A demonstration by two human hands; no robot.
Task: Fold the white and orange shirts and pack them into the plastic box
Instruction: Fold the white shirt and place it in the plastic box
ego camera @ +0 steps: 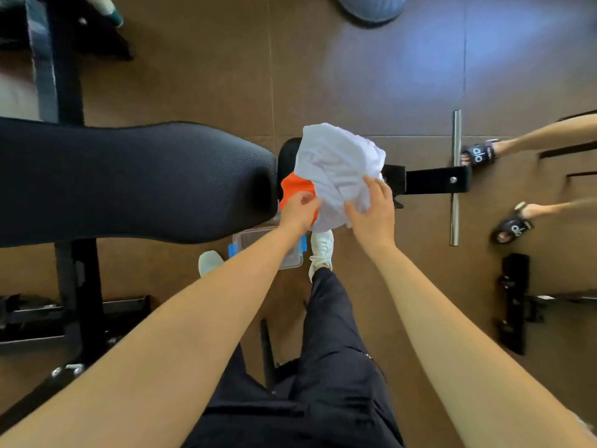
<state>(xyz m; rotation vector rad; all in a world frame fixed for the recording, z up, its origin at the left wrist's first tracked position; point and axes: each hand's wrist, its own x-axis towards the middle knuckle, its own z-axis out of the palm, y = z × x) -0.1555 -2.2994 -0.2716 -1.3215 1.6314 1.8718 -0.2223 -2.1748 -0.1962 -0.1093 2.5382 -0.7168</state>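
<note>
Head view, looking down on two bare forearms reaching forward.

Item 1: white shirt; bunched and crumpled, unfolded; held between both grips, most of the cloth billowing beyond the fingertips.

Item 2: orange shirt; mostly covered by the white shirt; a strip of it shows just beyond and beneath the left grip; it lies on a small black padded tabletop, whose edge shows past the cloth.

Item 3: left grip; fingers curled, thumb and fingertips pinching the near edge of the white shirt where it meets the orange cloth.

Item 4: right grip; thumb and fingers closed round a fold of the white shirt; just beside the left grip, with cloth between the two.

Item 5: plastic box; clear, with blue latches; on the floor directly under the left wrist, nearer the person than both shirts; partly hidden by the forearm, contents not readable.

Item 6: long black pad; left of the left grip, its rounded end close to the orange shirt.

Item 7: black frame bar; runs right from beyond the right grip to a steel crossbar.

Item 8: white shoes; one below the grips, beside the box; black trousers nearer still.

Item 9: another person's feet in black slides; far right of the right grip, past the crossbar.
</note>
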